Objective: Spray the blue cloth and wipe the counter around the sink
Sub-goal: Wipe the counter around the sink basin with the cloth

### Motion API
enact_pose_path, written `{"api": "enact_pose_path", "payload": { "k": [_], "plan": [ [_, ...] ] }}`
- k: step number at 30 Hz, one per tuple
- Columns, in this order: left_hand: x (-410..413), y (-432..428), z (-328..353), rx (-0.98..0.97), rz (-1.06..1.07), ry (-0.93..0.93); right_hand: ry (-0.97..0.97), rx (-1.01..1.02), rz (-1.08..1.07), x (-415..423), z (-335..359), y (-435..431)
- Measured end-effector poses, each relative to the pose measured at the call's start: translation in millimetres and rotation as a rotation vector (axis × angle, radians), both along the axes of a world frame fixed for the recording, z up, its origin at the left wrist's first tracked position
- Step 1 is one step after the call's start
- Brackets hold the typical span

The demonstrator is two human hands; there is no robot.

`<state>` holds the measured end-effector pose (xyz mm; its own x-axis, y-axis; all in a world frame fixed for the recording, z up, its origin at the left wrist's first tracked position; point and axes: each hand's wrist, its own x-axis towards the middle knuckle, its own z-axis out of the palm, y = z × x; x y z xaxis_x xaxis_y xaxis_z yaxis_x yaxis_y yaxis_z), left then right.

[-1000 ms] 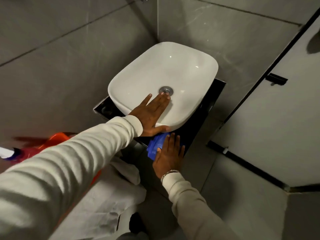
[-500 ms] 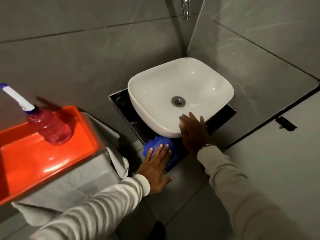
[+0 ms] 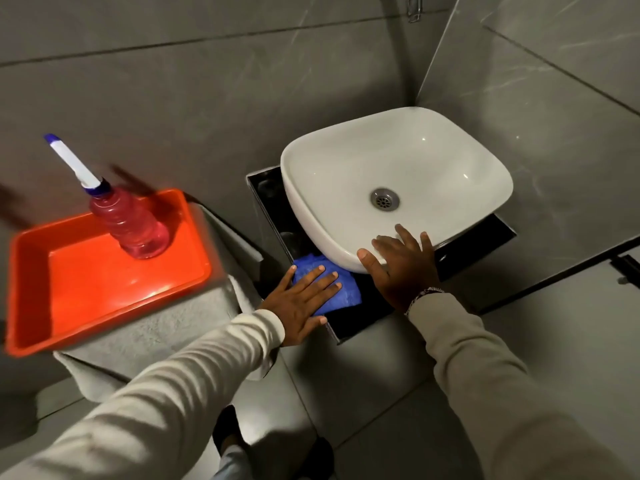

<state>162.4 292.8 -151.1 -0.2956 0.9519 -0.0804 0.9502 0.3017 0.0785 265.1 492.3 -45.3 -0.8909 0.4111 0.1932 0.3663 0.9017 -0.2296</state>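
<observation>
1. Grey tiled walls boxed in the corner where we worked, and a white sink [image 3: 394,181] sat on a dark glossy desk [image 3: 360,320].
2. Our left hand [image 3: 301,299] lay flat on the blue cloth [image 3: 341,289], fingers [image 3: 320,284] spread and pressing down rather than pinching anything.
3. We found the cloth bunched on the front left part of the desk, tucked against and partly under the sink's near rim, poking out past our fingertips and to their right.
4. Our right hand [image 3: 403,268] rested open on the sink's front edge, fingers splayed and holding nothing, seemingly for bracing.
5. We judged the cloth soft, light and limp: it should slide under a flat palm, fold easily, and need pressure through the middle so it does not roll up.
6. Off to our left, a pink spray bottle [image 3: 130,220] stood upright in an orange tray [image 3: 104,289], well apart from both hands.
</observation>
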Motion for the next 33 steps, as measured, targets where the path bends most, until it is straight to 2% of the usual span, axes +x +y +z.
{"api": "enact_pose_path", "payload": {
  "k": [3,9,12,15,19,25,28,33],
  "plan": [
    [-14.6,-2.5,-0.1,0.005,-0.068,0.017,-0.13,0.08,0.027,1.0,4.2,-3.6],
    [-52.5,-11.9,-3.1,0.024,-0.148,0.042,-0.313,0.111,0.041,-1.3,8.5,-6.4],
    [-70.8,-13.8,-4.6,0.017,-0.181,0.045,-0.141,-0.002,-0.05,-0.6,5.4,-6.5],
    [-98.3,-12.6,0.2,-0.042,-0.24,0.059,-0.051,0.015,-0.044,-2.5,-0.7,-7.0],
    [-125.9,-11.9,6.0,-0.064,-0.305,0.049,-0.091,0.025,-0.021,1.9,-4.2,-3.0],
    [-148.3,-8.7,10.3,-0.066,-0.265,-0.123,-0.085,0.001,-0.051,-2.6,6.0,-9.3],
    [-163.0,-6.6,16.7,-0.174,-0.254,-0.121,-0.127,-0.006,-0.056,-1.4,4.9,-8.2],
    [-193.5,-2.4,22.0,-0.19,-0.21,-0.1,-0.146,-0.006,-0.071,-3.3,2.1,-7.4]
  ]
}}
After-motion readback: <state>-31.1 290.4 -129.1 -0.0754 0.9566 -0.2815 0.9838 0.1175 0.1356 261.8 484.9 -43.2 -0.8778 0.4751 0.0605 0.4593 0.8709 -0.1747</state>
